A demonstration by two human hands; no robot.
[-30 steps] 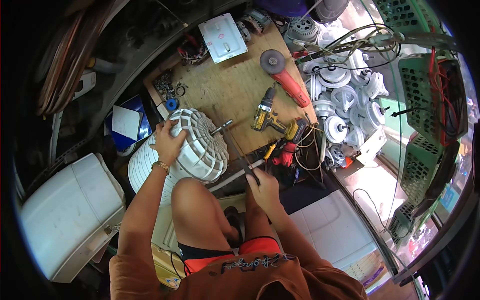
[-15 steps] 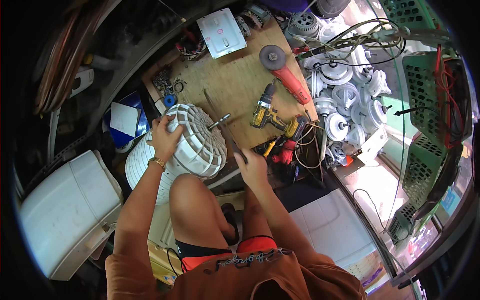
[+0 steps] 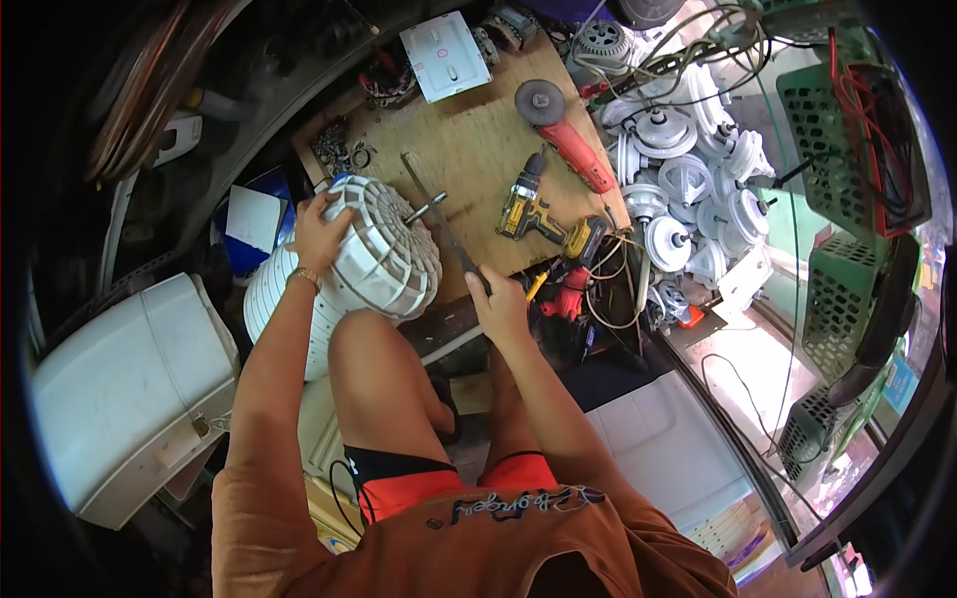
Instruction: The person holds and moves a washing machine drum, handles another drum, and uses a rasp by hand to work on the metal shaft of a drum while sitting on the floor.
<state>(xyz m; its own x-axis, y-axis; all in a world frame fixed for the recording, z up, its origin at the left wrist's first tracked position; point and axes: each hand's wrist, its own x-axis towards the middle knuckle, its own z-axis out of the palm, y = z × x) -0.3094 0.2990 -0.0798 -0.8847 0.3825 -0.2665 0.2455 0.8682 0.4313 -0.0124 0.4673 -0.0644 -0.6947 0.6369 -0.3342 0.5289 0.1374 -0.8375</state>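
A white ribbed washing-machine drum [image 3: 384, 254] lies tilted on its side by my left knee, its webbed base facing the wooden board. A short metal shaft [image 3: 427, 208] sticks out of the middle of that base. My left hand [image 3: 324, 237] grips the drum's upper side, fingers bent over the ribs. In my right hand [image 3: 501, 304] is the dark handle of a long flat file [image 3: 444, 221]. The file's blade runs up and to the left across the shaft; I cannot tell whether it touches the metal.
A wooden board [image 3: 469, 130] carries a red angle grinder [image 3: 568, 145], a yellow-black cordless drill [image 3: 538, 214] and a white panel [image 3: 446, 58]. White pulley-like parts [image 3: 688, 184] are heaped at right. A white appliance housing [image 3: 135, 384] stands at left. Cables hang at upper right.
The drum and its shaft have shifted slightly away from me. My right hand has moved the file forward too, its tip now farther up the board. My left hand keeps its grip.
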